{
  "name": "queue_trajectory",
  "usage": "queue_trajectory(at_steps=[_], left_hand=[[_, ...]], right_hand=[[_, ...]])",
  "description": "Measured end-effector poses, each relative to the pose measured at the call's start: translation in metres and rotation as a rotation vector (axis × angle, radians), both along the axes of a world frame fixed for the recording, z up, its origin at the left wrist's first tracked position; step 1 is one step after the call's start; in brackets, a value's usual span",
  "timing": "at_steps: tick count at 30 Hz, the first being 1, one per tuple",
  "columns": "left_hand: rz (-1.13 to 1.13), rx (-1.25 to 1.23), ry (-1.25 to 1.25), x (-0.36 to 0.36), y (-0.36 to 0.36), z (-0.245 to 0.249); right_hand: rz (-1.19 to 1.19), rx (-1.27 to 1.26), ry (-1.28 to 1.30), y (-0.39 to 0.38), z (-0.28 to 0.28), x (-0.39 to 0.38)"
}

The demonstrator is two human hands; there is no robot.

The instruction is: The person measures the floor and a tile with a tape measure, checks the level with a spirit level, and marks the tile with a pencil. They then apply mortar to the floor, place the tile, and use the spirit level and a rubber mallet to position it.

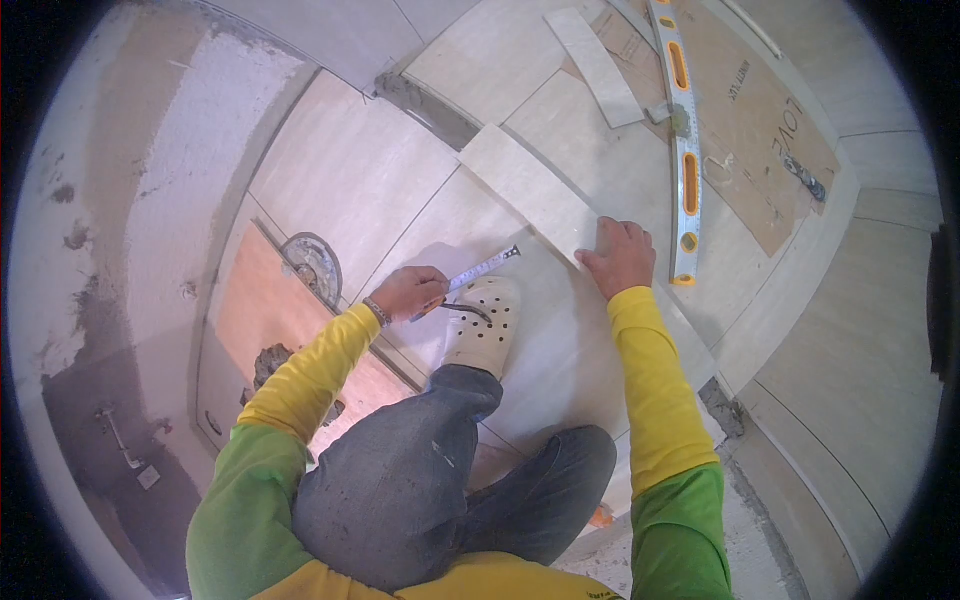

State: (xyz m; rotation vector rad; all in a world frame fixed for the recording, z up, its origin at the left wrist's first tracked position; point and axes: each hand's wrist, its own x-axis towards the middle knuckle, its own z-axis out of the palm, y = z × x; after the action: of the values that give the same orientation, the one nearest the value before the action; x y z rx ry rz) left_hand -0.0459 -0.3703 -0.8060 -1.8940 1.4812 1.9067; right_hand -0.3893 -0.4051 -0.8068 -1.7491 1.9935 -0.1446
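Spanning the pale tile strip (535, 190) just right of the frame's centre, your right hand (622, 258) has its thumb apart from the bent fingers; whether it pinches the strip or only rests on it, you cannot tell from here. The strip lies over the floor tiles (560, 345), slanting from upper middle toward lower right. Expect it to be stiff and brittle, weighty for its width, probably slick on its face and sharp along any cut edge. Take it by both long edges near mid-length, since lifting by one end could snap it. Your left hand (405, 293), near the centre, is curled closed around the tape measure (483, 268), its blade partly out; that should be light, so grip the case, as the blade likely buckles easily.
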Motion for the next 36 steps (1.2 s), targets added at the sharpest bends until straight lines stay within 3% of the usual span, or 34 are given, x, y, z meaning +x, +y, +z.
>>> queue_trajectory(at_steps=[11, 17, 19, 20, 21, 23, 33, 36], left_hand=[[-0.029, -0.058, -0.042, -0.009, -0.008, -0.001], [0.172, -0.138, -0.148, -0.012, -0.030, -0.004], [0.099, -0.264, -0.272, -0.010, -0.046, -0.005], [-0.194, -0.533, -0.354, -0.007, -0.051, -0.005], [-0.192, -0.533, -0.355, -0.001, -0.061, -0.011], [-0.713, -0.895, -0.463, 0.009, -0.086, -0.030], [-0.861, -0.550, -0.586, -0.016, -0.152, -0.012], [-0.853, -0.666, -0.536, -0.008, -0.150, -0.022]], right_hand=[[-0.007, 0.008, -0.010, -0.001, 0.001, 0.001], [-0.009, -0.020, 0.016, -0.001, 0.000, 0.002], [-0.005, -0.003, 0.019, -0.004, 0.004, 0.002], [-0.002, 0.015, 0.021, -0.005, 0.005, 0.003], [0.000, 0.014, 0.021, -0.005, 0.005, 0.003], [-0.004, 0.014, 0.020, -0.004, 0.005, 0.004], [-0.020, -0.021, 0.002, -0.002, 0.002, 0.003], [-0.011, -0.021, -0.008, -0.003, 0.005, 0.003]])
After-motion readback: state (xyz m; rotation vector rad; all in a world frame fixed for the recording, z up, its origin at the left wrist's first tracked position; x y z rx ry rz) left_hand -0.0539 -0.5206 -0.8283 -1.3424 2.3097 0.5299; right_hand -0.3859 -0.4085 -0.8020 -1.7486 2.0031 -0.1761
